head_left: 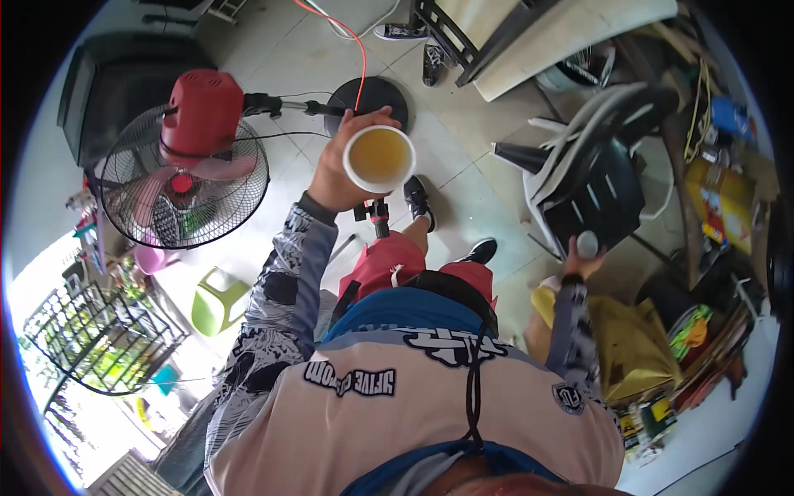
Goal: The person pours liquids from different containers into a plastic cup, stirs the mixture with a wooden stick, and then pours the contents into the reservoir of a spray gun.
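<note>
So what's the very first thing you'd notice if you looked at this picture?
Probably the white cup of yellow-brown liquid, held up in the left hand near the top middle. Next, the big fan with the red motor, standing on the tiled floor at the left. Over on the right, the right hand holds a small white round thing beside stacked plastic chairs.

To my left stands a pedestal fan with a red motor housing and black wire cage (pixel 184 178), its round black base (pixel 376 95) on the pale tiled floor (pixel 463 178). Below it sits a lime-green plastic stool (pixel 217 299). To my right are stacked black and white plastic chairs (pixel 591 178), with a yellow bag (pixel 633 347) near them.
</note>
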A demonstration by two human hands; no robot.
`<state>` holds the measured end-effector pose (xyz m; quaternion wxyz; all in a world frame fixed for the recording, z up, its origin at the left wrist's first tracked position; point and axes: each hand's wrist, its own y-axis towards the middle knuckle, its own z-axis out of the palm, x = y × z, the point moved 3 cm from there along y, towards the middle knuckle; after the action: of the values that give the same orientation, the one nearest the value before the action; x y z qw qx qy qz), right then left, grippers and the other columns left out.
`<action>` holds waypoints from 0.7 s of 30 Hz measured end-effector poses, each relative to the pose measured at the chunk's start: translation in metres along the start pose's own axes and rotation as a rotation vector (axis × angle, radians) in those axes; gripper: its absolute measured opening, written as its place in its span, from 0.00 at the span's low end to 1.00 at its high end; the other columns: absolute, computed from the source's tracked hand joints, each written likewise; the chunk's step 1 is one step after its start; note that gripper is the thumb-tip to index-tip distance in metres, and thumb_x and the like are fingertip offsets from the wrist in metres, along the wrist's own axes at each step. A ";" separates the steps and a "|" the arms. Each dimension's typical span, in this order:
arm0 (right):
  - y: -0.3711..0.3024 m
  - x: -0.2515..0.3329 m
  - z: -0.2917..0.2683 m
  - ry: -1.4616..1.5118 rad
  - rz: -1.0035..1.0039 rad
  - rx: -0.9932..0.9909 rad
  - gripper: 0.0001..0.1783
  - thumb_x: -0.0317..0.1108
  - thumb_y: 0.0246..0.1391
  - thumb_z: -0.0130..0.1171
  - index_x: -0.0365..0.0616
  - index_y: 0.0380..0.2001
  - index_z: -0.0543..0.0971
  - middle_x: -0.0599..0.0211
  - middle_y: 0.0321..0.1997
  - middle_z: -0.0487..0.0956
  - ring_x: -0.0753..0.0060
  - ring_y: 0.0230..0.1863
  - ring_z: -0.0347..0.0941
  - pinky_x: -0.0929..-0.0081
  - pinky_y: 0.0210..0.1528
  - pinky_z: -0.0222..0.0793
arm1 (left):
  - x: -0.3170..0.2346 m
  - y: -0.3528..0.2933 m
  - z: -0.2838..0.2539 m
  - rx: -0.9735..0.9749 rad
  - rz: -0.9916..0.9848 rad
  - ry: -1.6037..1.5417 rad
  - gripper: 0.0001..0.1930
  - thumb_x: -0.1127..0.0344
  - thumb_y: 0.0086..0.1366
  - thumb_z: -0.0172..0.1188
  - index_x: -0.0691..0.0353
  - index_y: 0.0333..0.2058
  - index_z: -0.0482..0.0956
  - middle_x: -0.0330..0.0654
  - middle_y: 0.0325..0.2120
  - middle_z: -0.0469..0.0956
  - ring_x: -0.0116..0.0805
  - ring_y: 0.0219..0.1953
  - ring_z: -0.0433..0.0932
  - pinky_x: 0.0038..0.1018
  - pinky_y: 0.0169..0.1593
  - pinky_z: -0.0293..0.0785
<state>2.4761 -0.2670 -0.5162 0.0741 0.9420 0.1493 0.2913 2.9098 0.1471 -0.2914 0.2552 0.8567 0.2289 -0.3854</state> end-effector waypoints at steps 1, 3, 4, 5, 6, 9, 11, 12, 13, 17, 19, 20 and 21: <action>-0.024 0.017 -0.021 0.123 -0.132 0.003 0.61 0.41 0.31 0.83 0.35 0.67 0.59 0.41 0.67 0.64 0.44 0.67 0.63 0.51 0.68 0.62 | 0.007 -0.010 -0.020 -0.057 0.012 -0.050 0.38 0.69 0.42 0.80 0.61 0.54 0.72 0.43 0.53 0.77 0.46 0.65 0.71 0.50 0.72 0.49; -0.052 0.103 -0.077 0.161 -0.217 0.300 0.64 0.29 0.29 0.82 0.38 0.70 0.55 0.48 0.67 0.64 0.49 0.65 0.65 0.56 0.70 0.60 | 0.010 -0.027 -0.041 -0.128 -0.002 -0.043 0.39 0.69 0.41 0.79 0.60 0.55 0.71 0.43 0.53 0.77 0.46 0.65 0.71 0.52 0.72 0.49; -0.069 0.148 -0.098 0.253 -0.165 0.411 0.65 0.27 0.29 0.81 0.38 0.71 0.53 0.50 0.67 0.63 0.51 0.65 0.65 0.57 0.70 0.60 | 0.011 -0.030 -0.046 -0.121 0.001 -0.041 0.40 0.69 0.41 0.79 0.59 0.55 0.71 0.42 0.53 0.77 0.46 0.65 0.71 0.54 0.72 0.49; -0.084 0.192 -0.117 0.345 -0.108 0.522 0.66 0.25 0.30 0.80 0.38 0.72 0.50 0.51 0.66 0.63 0.53 0.65 0.65 0.59 0.69 0.60 | 0.013 -0.032 -0.051 -0.153 0.034 -0.035 0.41 0.69 0.40 0.79 0.59 0.56 0.71 0.42 0.53 0.77 0.46 0.65 0.71 0.56 0.71 0.50; -0.093 0.246 -0.133 0.350 -0.218 0.614 0.66 0.24 0.31 0.79 0.39 0.72 0.48 0.51 0.66 0.64 0.54 0.65 0.65 0.60 0.68 0.61 | 0.011 -0.033 -0.056 -0.176 0.037 -0.049 0.41 0.69 0.40 0.79 0.59 0.56 0.71 0.42 0.53 0.77 0.46 0.65 0.71 0.56 0.71 0.50; -0.109 0.398 -0.144 0.533 -0.486 0.797 0.65 0.23 0.34 0.78 0.39 0.73 0.46 0.51 0.65 0.65 0.56 0.65 0.66 0.62 0.66 0.64 | 0.008 -0.029 -0.076 -0.266 0.061 -0.061 0.42 0.67 0.41 0.79 0.59 0.57 0.70 0.42 0.54 0.77 0.44 0.61 0.75 0.51 0.71 0.54; -0.110 0.479 -0.151 0.503 -0.689 0.813 0.64 0.22 0.36 0.76 0.39 0.73 0.46 0.50 0.64 0.66 0.56 0.64 0.67 0.63 0.66 0.64 | -0.001 -0.022 -0.094 -0.325 0.095 -0.004 0.41 0.66 0.41 0.80 0.60 0.57 0.71 0.43 0.53 0.77 0.44 0.59 0.76 0.45 0.69 0.59; -0.107 0.523 -0.152 0.496 -0.864 0.828 0.63 0.22 0.37 0.76 0.38 0.73 0.47 0.49 0.63 0.67 0.56 0.64 0.67 0.62 0.66 0.64 | -0.007 -0.023 -0.105 -0.375 0.127 0.042 0.41 0.65 0.41 0.80 0.61 0.57 0.72 0.43 0.53 0.78 0.43 0.57 0.78 0.40 0.67 0.63; -0.105 0.561 -0.149 0.560 -0.934 0.855 0.63 0.23 0.37 0.76 0.39 0.73 0.47 0.49 0.62 0.67 0.56 0.64 0.67 0.61 0.65 0.65 | -0.008 -0.019 -0.118 -0.377 0.147 0.014 0.41 0.63 0.42 0.81 0.62 0.56 0.72 0.44 0.51 0.79 0.43 0.54 0.79 0.36 0.63 0.68; -0.110 0.663 -0.174 0.480 -1.296 0.867 0.57 0.20 0.39 0.71 0.45 0.72 0.52 0.51 0.63 0.67 0.52 0.63 0.68 0.61 0.64 0.66 | -0.046 -0.015 -0.165 -0.424 0.132 0.001 0.39 0.61 0.44 0.81 0.63 0.55 0.73 0.44 0.47 0.81 0.40 0.46 0.82 0.32 0.52 0.78; -0.130 0.693 -0.199 0.478 -1.404 0.910 0.59 0.18 0.38 0.70 0.46 0.73 0.52 0.53 0.64 0.66 0.56 0.64 0.68 0.65 0.66 0.65 | -0.056 -0.026 -0.178 -0.456 0.104 -0.002 0.39 0.61 0.44 0.81 0.63 0.55 0.73 0.44 0.46 0.81 0.39 0.45 0.82 0.32 0.51 0.79; -0.144 0.704 -0.214 0.522 -1.455 0.806 0.49 0.22 0.44 0.69 0.41 0.69 0.58 0.46 0.62 0.69 0.52 0.62 0.70 0.64 0.64 0.66 | -0.061 -0.035 -0.182 -0.470 0.096 0.012 0.39 0.61 0.44 0.81 0.63 0.55 0.73 0.44 0.46 0.81 0.39 0.45 0.82 0.32 0.51 0.79; -0.143 0.717 -0.218 0.552 -1.493 0.758 0.44 0.24 0.47 0.69 0.38 0.67 0.61 0.43 0.61 0.70 0.50 0.62 0.71 0.64 0.63 0.67 | -0.065 -0.040 -0.188 -0.473 0.051 0.057 0.39 0.61 0.44 0.81 0.63 0.55 0.73 0.44 0.45 0.81 0.38 0.45 0.82 0.32 0.51 0.79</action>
<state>2.8807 0.1122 0.0077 -0.1113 0.4557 0.8251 0.3149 2.9493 0.2809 -0.1432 0.4519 0.7892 0.2981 -0.2901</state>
